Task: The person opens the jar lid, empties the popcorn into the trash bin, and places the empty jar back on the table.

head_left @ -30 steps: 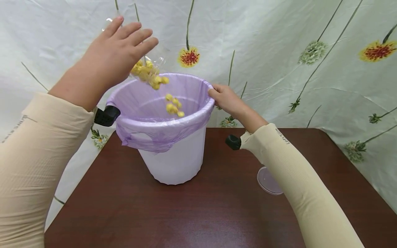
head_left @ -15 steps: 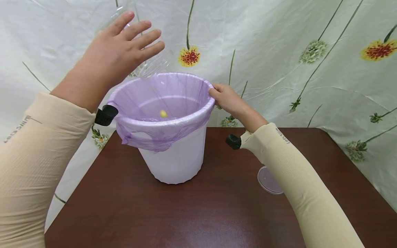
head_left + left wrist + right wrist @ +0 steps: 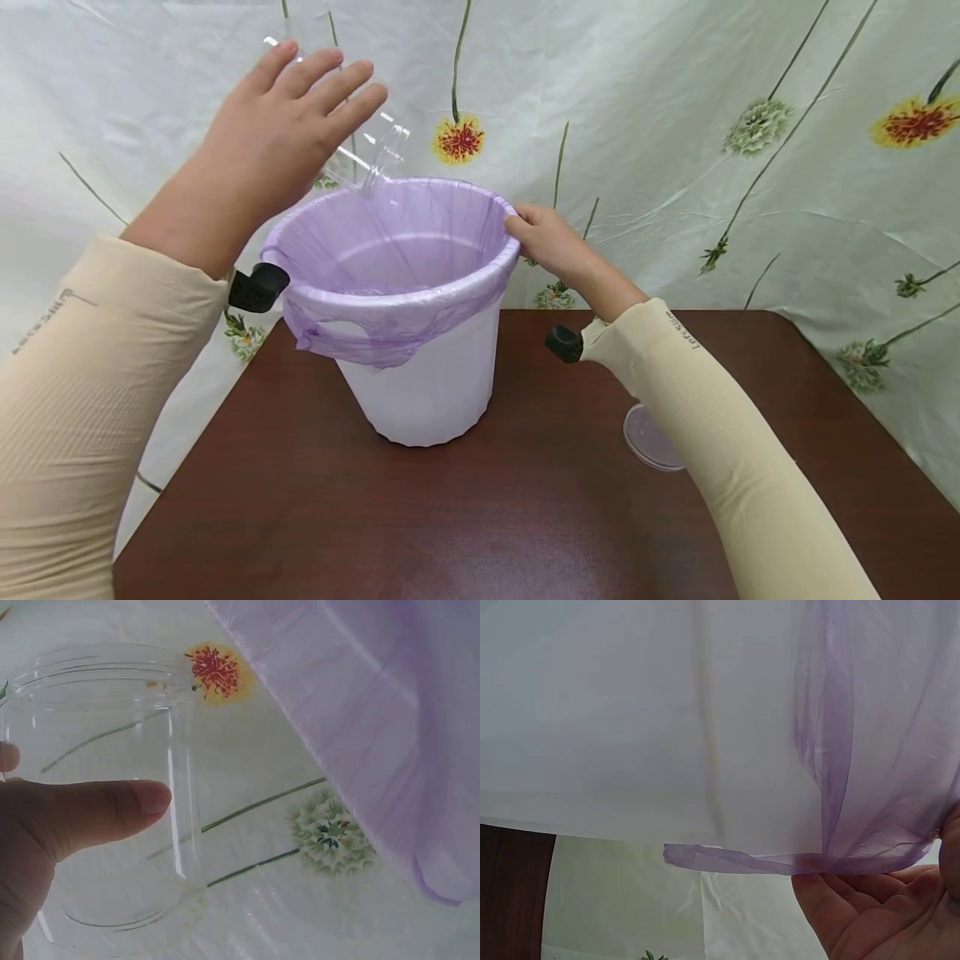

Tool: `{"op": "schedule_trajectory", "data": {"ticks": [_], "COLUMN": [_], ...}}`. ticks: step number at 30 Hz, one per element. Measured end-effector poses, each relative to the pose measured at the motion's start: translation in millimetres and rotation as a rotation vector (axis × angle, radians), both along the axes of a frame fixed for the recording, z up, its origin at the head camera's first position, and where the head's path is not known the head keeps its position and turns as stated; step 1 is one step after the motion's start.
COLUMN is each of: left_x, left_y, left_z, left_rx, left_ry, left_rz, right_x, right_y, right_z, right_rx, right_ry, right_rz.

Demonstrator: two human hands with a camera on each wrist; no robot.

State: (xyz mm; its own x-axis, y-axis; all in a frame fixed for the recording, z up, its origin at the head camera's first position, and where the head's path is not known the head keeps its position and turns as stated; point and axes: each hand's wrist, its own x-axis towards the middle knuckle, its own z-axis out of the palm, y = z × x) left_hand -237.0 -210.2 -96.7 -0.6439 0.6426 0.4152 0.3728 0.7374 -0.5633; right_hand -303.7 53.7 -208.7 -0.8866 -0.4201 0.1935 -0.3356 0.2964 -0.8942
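Note:
My left hand grips a clear plastic jar, its thumb laid across the side in the left wrist view. In the head view the jar is tipped, mouth down to the right, over the back left rim of a white trash can. No popcorn shows inside the jar. A purple trash bag lines the can and folds down over its rim. At the can's right rim my right hand holds on, fingers under the bag's edge in the right wrist view. The can's bottom inside is hidden.
The can stands on a dark brown table. A round clear lid lies to its right, partly covered by my right forearm. Behind the table hangs a pale curtain with printed flowers.
Yellow popcorn fell from the tipped jar into the lined can; a single piece was still falling half a second ago. The left hand shifted slightly, while the right hand stayed on the rim.

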Motion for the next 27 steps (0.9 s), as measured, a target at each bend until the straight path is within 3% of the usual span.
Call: {"op": "schedule_trajectory", "data": {"ticks": [7, 14, 21, 27], "left_x": [-0.3, -0.9, 4.1, 15.8], "left_y": [-3.1, -4.8, 4.8, 18.4], "left_z": [-2.3, -4.1, -3.6, -1.5], "left_rx": [0.229, 0.601, 0.884, 1.086], "left_ry": [-0.091, -0.213, -0.298, -0.432], "left_rz": [0.063, 0.129, 0.053, -0.001], "right_x": [0.3, 0.2, 0.4, 0.4], "right_y": [1.4, 1.3, 0.8, 0.6], "right_z": [-0.7, -1.0, -0.2, 0.3], "right_rx": [0.016, 0.016, 0.025, 0.017], "right_ry": [0.001, -0.006, -0.002, -0.012], "right_rz": [-0.012, -0.010, -0.020, -0.016]}}
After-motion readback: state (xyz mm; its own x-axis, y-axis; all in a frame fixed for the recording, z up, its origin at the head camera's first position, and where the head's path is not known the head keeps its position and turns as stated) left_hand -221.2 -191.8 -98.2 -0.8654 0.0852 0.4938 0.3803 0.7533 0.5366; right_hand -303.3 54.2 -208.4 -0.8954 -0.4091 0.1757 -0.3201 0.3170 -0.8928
